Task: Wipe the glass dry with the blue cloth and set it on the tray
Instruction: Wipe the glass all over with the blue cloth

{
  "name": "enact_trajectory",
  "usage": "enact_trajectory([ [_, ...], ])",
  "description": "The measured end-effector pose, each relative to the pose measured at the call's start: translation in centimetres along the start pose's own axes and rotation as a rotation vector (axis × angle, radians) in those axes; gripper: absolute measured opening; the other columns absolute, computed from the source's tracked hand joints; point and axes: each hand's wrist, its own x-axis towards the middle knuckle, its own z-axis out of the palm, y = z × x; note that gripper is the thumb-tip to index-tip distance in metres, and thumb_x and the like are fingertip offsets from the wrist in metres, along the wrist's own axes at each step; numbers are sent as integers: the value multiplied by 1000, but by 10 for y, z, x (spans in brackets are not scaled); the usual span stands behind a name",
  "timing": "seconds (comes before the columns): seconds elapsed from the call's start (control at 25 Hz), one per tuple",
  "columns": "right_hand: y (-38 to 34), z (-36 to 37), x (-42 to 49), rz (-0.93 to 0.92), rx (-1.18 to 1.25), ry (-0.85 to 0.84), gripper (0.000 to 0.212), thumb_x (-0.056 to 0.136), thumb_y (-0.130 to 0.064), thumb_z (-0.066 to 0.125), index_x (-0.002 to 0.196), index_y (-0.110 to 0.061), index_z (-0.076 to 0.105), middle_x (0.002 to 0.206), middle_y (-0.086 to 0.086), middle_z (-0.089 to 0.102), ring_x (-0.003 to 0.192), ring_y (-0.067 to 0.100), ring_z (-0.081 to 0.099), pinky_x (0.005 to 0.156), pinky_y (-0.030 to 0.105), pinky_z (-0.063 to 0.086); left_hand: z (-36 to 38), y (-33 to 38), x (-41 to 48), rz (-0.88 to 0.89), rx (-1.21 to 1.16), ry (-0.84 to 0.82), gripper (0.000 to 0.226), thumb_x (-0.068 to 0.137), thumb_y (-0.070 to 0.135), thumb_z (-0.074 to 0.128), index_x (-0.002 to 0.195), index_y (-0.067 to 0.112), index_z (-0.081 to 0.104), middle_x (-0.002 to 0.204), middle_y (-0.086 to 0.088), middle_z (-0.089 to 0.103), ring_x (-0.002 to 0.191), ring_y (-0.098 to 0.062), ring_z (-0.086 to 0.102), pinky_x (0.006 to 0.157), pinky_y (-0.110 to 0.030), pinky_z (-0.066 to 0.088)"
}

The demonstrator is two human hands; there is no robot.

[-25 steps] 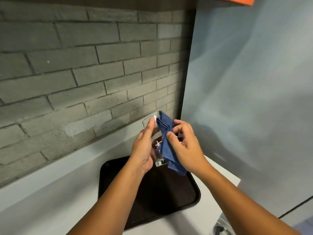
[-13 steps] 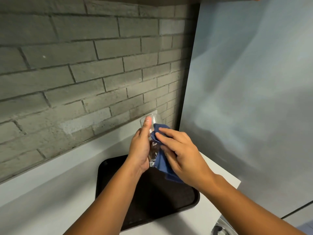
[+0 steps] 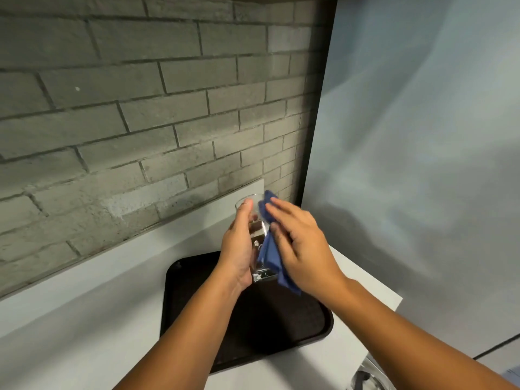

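A clear drinking glass [image 3: 257, 220] is held in the air above the far part of a dark tray [image 3: 270, 319]. My left hand [image 3: 237, 246] grips the glass from its left side, thumb up near the rim. A blue cloth [image 3: 270, 256] lies against the right side of the glass, with a corner sticking up past the rim. My right hand [image 3: 301, 246] presses the cloth onto the glass with fairly straight fingers. The glass's right wall is hidden by cloth and hand.
The tray rests on a white counter [image 3: 84, 319] that ends at a right edge near the tray. A grey brick wall [image 3: 140, 122] stands behind and a pale panel [image 3: 422, 136] to the right. A metal object [image 3: 365, 375] shows at the bottom right.
My right hand went from pinching the bunched cloth to laying its fingers flat over it, sliding up the glass's side. The glass stayed in my left hand above the tray.
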Motion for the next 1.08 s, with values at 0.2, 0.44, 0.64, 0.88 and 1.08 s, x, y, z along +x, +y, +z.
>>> enact_trajectory([
  [0.2, 9, -1, 3, 61, 57, 6, 42, 112, -16, 55, 153, -21, 61, 159, -3, 58, 144, 17, 49, 127, 33, 37, -3, -6, 1, -30, 3, -29, 54, 98, 71, 70, 99, 24, 95, 96, -11, 91, 81, -27, 89, 61, -35, 68],
  [0.44, 6, 0, 1, -98, -32, -41, 39, 109, -16, 59, 148, -17, 66, 155, 0, 62, 139, 17, 51, 122, 15, 32, 0, -3, -4, -28, -27, -8, 67, 98, 69, 71, 127, 11, 87, 124, -24, 87, 108, -37, 87, 84, -44, 69],
  [0.64, 1, -1, -1, -69, -77, -78, 40, 111, -20, 56, 150, -18, 64, 156, 0, 60, 139, 17, 51, 122, 20, 36, 1, 4, -6, -38, -9, 10, 69, 102, 69, 67, 125, 6, 86, 113, -22, 89, 95, -34, 88, 77, -43, 71],
  [0.88, 9, -5, 15, 35, -21, -9, 41, 112, -16, 54, 152, -15, 62, 156, 3, 60, 143, 22, 52, 126, 37, 40, 3, 10, -8, 3, 57, 80, 66, 104, 66, 68, 128, 5, 75, 81, -5, 90, 63, -18, 85, 50, -29, 64],
  [1.08, 13, -5, 10, -150, -24, -44, 38, 110, -14, 57, 147, -12, 66, 152, 4, 63, 139, 19, 53, 123, 28, 38, 5, 10, -7, -7, 3, 47, 58, 106, 63, 69, 112, 8, 85, 103, -20, 90, 87, -33, 90, 69, -42, 72],
])
